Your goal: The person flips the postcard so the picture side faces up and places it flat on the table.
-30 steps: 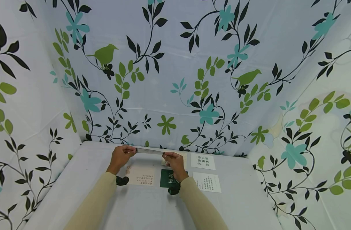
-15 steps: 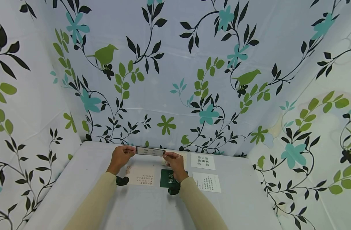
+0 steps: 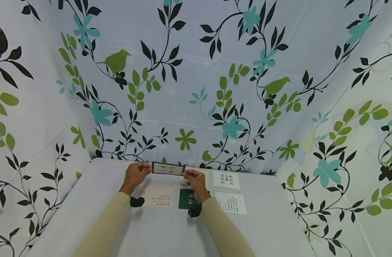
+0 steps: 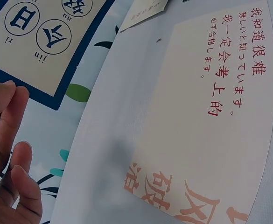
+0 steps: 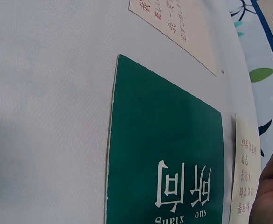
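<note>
A cream card with a dark blue border and black characters (image 3: pixel 168 169) is held up at the back of the table, its printed face turned toward the head camera. My left hand (image 3: pixel 135 176) pinches its left end between thumb and fingertips, also plain in the left wrist view. At the other end, my right hand (image 3: pixel 196 184) grips the card's corner; in the right wrist view only part of that hand shows at the edge. Below the hands lie a pale card with red writing (image 4: pixel 197 116) and a green card with white characters (image 5: pixel 166 121), partly covered by my right wrist.
Two white cards, one farther back (image 3: pixel 226 179) and one nearer (image 3: pixel 231 203), lie right of my right hand. Another cream card (image 5: pixel 243 172) lies partly behind that hand. The white table (image 3: pixel 263 214) meets a patterned cloth (image 3: pixel 186 107) at its back edge.
The held card has tilted from nearly edge-on to showing its printed face to the head camera. Both hands stay in about the same place, and the cards on the table have not moved.
</note>
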